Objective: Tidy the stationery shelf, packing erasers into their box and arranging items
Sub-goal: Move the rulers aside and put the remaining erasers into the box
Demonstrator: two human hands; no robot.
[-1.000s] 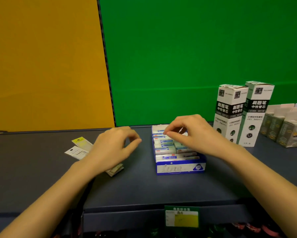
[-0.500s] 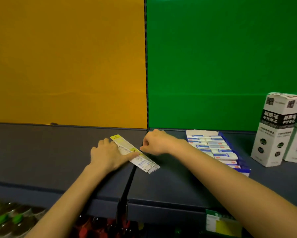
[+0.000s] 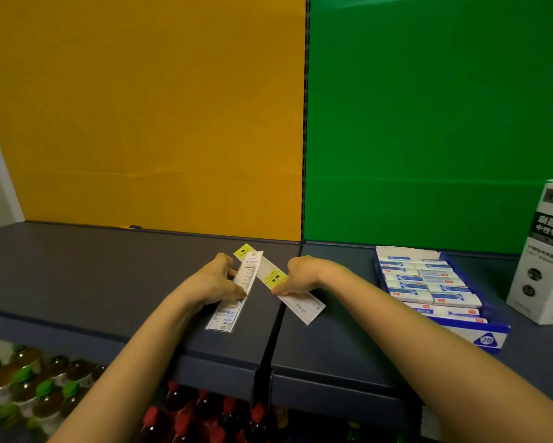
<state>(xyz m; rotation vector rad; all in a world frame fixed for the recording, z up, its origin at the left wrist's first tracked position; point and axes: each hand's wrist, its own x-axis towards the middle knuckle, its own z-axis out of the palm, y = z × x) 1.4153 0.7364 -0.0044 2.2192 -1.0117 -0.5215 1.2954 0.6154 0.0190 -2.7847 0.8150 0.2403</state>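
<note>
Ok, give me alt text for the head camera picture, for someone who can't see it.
Two bare hands each handle a packaged ruler on a dark shelf: the left hand holds one ruler, and the right hand presses on a second ruler, crossing it at the far end. To the right sit an open blue box of erasers and a tall white carton.

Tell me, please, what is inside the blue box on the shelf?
The blue box holds wrapped erasers in white and blue sleeves, lying flat in two rows that fill it to the top. Any layers beneath them are covered, so how many there are cannot be seen.
</note>
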